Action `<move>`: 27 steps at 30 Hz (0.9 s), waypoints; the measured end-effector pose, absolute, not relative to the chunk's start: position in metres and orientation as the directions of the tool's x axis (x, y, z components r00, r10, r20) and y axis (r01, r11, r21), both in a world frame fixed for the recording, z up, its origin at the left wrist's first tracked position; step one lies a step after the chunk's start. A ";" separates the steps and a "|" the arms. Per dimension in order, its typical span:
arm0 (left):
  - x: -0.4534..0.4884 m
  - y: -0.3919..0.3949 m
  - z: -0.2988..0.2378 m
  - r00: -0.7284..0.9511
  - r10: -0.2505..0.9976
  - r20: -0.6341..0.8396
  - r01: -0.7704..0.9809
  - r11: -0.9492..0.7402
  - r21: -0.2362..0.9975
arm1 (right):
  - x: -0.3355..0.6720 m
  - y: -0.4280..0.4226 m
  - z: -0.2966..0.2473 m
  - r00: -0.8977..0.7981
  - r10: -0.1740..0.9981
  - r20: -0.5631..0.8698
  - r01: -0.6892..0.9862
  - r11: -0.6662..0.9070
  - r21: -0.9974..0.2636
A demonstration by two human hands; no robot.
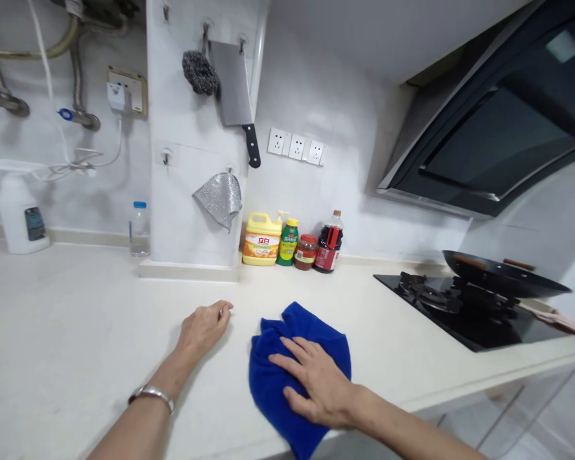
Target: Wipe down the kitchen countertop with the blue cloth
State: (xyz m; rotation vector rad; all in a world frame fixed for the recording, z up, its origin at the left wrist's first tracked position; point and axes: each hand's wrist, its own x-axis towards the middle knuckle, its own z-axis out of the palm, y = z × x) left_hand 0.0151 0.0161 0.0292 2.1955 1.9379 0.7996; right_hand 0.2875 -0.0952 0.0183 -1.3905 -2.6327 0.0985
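A blue cloth [297,370] lies spread and partly rumpled on the pale countertop [211,390], one corner hanging toward the front edge. My right hand [316,380] presses flat on top of it, fingers stretched and a little apart. To the left, my left hand [204,329] rests on the bare counter, away from the cloth. Its fingers are loosely curled in, with nothing seen in them. A silver bracelet [152,395] circles my left wrist.
Against the wall stand a yellow detergent jug [262,239], green bottle [287,243], red-lidded jar [306,252] and dark sauce bottle [329,243]. A wok [503,275] sits on the gas hob [460,313] at right. A cleaver [232,83] hangs above; a white spray bottle [16,217] stands left.
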 end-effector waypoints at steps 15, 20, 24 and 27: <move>0.027 0.020 0.029 0.179 0.952 0.249 0.890 -0.264 0.372 | 0.370 -0.027 0.007 -0.163 0.985 0.055 0.985 0.165 -0.044; 0.033 0.023 0.024 0.238 0.954 0.185 0.889 -0.290 0.355 | 0.357 0.026 0.011 -0.005 1.000 -0.025 1.000 0.005 0.000; 0.038 0.022 0.020 0.271 0.952 0.142 0.893 -0.304 0.331 | 0.335 0.064 0.015 0.074 0.997 -0.024 0.997 -0.074 0.032; 0.042 0.020 0.020 0.289 0.947 0.141 0.889 -0.320 0.327 | 0.314 0.087 0.015 0.078 0.997 -0.006 0.996 -0.077 0.033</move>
